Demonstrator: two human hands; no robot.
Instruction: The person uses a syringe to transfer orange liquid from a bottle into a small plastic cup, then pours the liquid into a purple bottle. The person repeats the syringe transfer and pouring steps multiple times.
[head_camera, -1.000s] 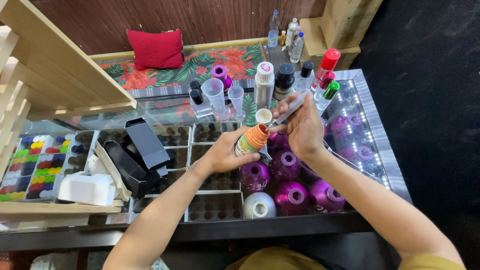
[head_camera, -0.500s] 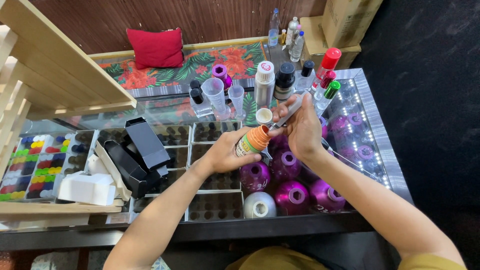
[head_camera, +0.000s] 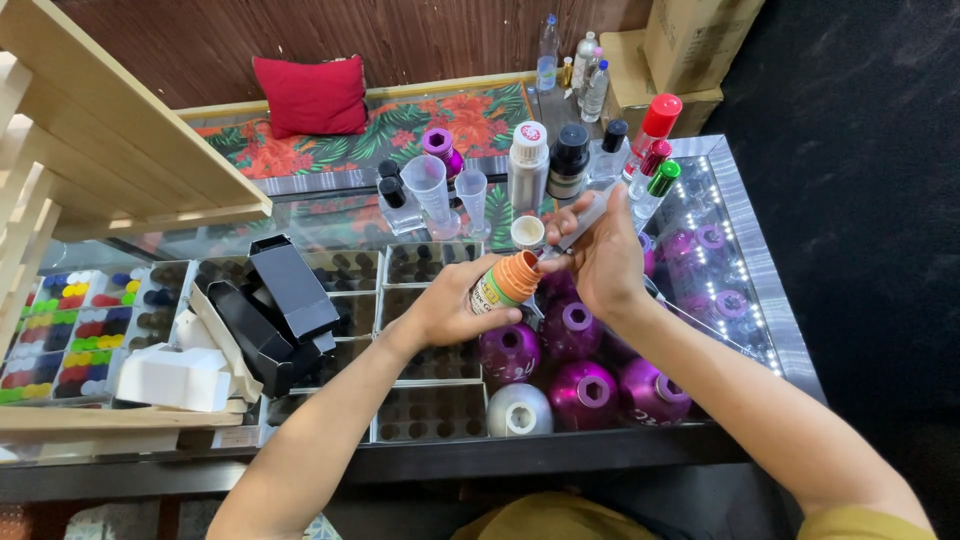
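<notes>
- Small bottle (head_camera: 503, 285) with orange ribbed neck and greenish label: tilted, mouth toward the right, held above the middle of the glass counter (head_camera: 745, 235), over the purple round bottles (head_camera: 570, 330).
- Left hand (head_camera: 450, 308): fingers curled around the small bottle's body, gripping it from below and behind.
- Right hand (head_camera: 600, 262): fingers pinched on a slim clear syringe (head_camera: 580, 228), tip at the orange neck.
- Compared with half a second earlier: same grip in both hands, bottle and syringe almost unmoved; no item on the counter displaced.
- White-capped jar (head_camera: 527, 232): just behind the small bottle.
- Row along the counter's far edge: clear measuring cups (head_camera: 432, 190), a tall white bottle (head_camera: 527, 165), a dark-capped bottle (head_camera: 569, 160), a red-capped bottle (head_camera: 652, 130).
- Silver round bottle (head_camera: 519, 408): near the front edge, beside the purple ones.
- Black boxes (head_camera: 275, 310) and a white box (head_camera: 175, 375): toward the left edge, over trays of small vials (head_camera: 430, 410).
- Red cushion (head_camera: 313, 95): beyond the far edge, on the patterned bench.
</notes>
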